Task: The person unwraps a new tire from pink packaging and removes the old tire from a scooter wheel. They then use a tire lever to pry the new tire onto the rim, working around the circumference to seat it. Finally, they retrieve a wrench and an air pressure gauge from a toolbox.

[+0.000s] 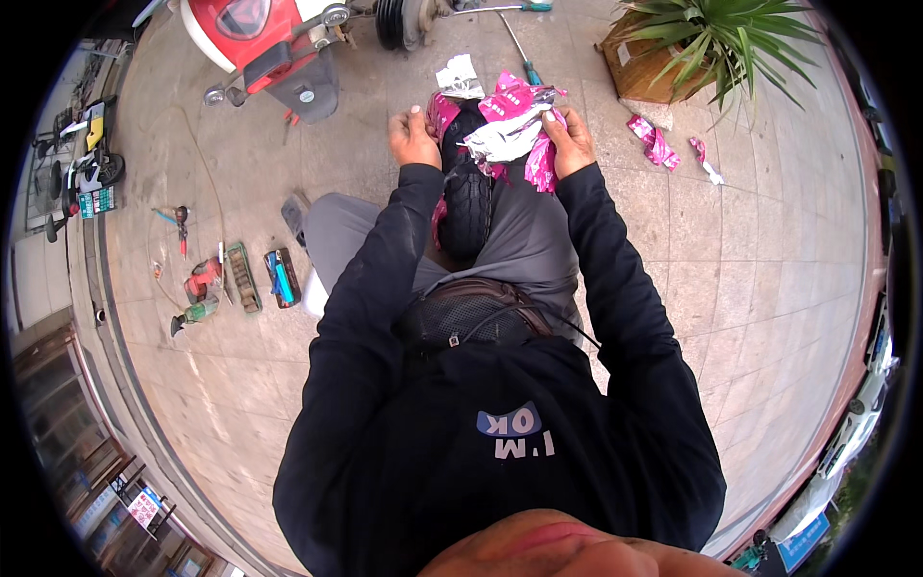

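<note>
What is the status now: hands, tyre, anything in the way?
Both hands, left and right, gripping pink wrapping. Black tyre on lap, half unwrapped. Nothing blocking.

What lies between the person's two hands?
In the head view, the top of a black tyre and crumpled pink-and-silver wrapping lie between left hand and right hand.

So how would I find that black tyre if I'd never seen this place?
Start at the red scooter at the top, then come down to the person's grey-trousered lap. The black ridged rubber tyre lies there between both hands, half wrapped in pink and silver plastic wrapping; nothing else nearby is round, black and knobbly.
</note>
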{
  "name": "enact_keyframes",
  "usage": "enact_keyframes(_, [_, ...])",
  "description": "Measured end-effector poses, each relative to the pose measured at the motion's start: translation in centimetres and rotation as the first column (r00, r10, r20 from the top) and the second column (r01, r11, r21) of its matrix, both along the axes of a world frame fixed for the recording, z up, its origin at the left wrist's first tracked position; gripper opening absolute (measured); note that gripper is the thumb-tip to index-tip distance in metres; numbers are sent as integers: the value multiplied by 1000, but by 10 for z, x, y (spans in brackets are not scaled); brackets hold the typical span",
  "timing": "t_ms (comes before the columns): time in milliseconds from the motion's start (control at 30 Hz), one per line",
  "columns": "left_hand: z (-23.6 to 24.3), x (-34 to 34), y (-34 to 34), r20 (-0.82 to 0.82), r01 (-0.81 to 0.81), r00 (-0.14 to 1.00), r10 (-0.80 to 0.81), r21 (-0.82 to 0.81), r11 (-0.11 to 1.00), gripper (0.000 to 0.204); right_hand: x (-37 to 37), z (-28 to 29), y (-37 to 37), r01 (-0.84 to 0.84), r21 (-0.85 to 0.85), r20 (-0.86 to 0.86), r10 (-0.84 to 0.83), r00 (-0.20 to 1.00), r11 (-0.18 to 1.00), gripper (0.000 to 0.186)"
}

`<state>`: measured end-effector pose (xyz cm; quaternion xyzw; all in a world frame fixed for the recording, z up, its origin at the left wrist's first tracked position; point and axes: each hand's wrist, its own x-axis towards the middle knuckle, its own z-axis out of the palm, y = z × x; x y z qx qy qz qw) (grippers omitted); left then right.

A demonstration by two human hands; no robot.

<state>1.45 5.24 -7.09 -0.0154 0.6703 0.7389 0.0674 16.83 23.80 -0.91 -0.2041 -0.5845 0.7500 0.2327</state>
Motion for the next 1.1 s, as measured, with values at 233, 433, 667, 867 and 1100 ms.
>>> enact_keyframes(233, [7, 26, 17, 586, 363, 641, -496, 338, 868, 72, -42, 9, 23, -61, -482, -161, -20, 987, 874, 38])
enact_keyframes(433, [1, 8, -5, 321, 588, 700, -638, 249, 770, 69, -50, -7, 92, 135, -262, -134, -175, 976, 955, 35])
enact_keyframes(667, [-19, 25, -52, 220, 762, 387, -895, 471, 445, 61, -26, 1, 73, 57, 179, -55, -48, 997, 982, 37])
enact_keyframes(867, [-2, 12, 9, 374, 581, 454, -809, 564, 587, 73, 7, 40, 13, 189, -304, 78, -174, 982, 934, 26])
enact_keyframes(1100, [8, -5, 67, 603, 605, 342, -720, 445, 660, 81, 42, 40, 5, -262, 619, 500, -114, 858, 740, 98])
